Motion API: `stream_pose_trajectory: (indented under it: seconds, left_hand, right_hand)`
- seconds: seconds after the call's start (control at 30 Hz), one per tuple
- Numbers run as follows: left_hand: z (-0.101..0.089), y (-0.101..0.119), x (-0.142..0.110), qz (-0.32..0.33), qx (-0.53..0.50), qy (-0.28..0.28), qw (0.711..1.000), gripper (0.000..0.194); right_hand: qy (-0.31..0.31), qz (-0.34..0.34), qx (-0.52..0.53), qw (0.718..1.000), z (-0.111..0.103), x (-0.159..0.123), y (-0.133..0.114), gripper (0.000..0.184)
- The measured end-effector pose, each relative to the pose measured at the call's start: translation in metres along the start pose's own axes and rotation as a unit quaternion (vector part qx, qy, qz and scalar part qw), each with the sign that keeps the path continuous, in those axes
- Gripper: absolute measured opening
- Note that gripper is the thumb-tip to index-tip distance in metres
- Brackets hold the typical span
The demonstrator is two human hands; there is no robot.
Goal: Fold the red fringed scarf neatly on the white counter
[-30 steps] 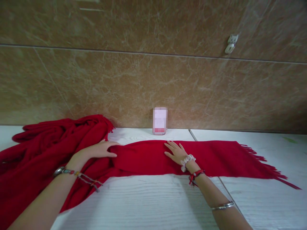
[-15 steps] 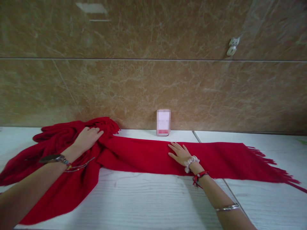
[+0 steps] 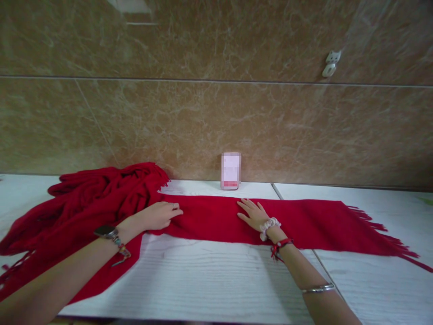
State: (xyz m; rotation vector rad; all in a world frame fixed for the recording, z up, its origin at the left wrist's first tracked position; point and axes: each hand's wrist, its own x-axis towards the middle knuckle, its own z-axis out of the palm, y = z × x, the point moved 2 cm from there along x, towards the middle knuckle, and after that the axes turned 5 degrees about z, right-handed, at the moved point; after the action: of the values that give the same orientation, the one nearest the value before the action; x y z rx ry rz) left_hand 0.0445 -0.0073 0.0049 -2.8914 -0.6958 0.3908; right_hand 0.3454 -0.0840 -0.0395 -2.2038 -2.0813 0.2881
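Observation:
A long red scarf [image 3: 314, 221] lies spread flat across the white table [image 3: 209, 280], its fringe trailing off to the right. The scarf's left part is bunched in a heap [image 3: 84, 198] against the wall. My left hand [image 3: 158, 215] rests on the scarf just right of the heap, fingers curled loosely and pressing the cloth. My right hand [image 3: 253, 214] lies flat on the middle of the spread part, fingers stretched out. Both wrists carry bracelets.
A small pink-and-white box [image 3: 231, 170] stands at the back against the brown marble wall [image 3: 216, 117]. A white hook [image 3: 330, 63] is fixed high on the wall at right. A seam [image 3: 324, 271] divides the table into two tops.
My left hand went up to the bunched heap, then came back right and down onto the flat part of the scarf. My right hand has stayed pressed in place.

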Motion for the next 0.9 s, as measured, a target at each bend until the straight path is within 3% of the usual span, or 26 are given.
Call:
stream_pose_trajectory:
  seconds: [0.23,0.3,0.37,0.43,0.5,0.63,0.8,0.9]
  left_hand:
    - [0.004,-0.012,-0.005,-0.007,0.076,0.102,0.992,0.055]
    - [0.004,-0.008,-0.008,-0.017,0.085,0.107,0.99,0.054]
    - [0.006,0.002,-0.01,0.002,0.081,0.085,0.993,0.054]
    - [0.009,0.012,-0.012,0.023,0.076,0.056,0.995,0.054]
    - [0.012,0.018,-0.012,0.024,0.08,0.039,0.996,0.055]
    - [0.014,0.013,-0.012,0.02,0.115,0.044,0.992,0.058]
    - [0.014,0.001,-0.012,-0.023,0.151,0.083,0.985,0.048]
    - [0.016,0.002,-0.014,-0.025,0.163,0.078,0.983,0.047]
  right_hand:
    - [0.052,-0.011,0.014,0.998,0.0,-0.001,-0.002,0.048]
    - [0.091,-0.078,0.036,0.992,-0.001,-0.005,-0.01,0.049]
    - [0.1,-0.19,0.064,0.975,0.0,-0.013,-0.023,0.05]
    - [0.068,-0.282,0.082,0.953,0.003,-0.021,-0.037,0.049]
    - [0.033,-0.322,0.083,0.942,0.007,-0.027,-0.049,0.048]
    - [0.008,-0.329,0.067,0.942,0.011,-0.03,-0.059,0.04]
    - [-0.003,-0.333,0.078,0.94,0.012,-0.025,-0.054,0.034]
    - [-0.016,-0.337,0.096,0.937,0.011,-0.023,-0.051,0.033]
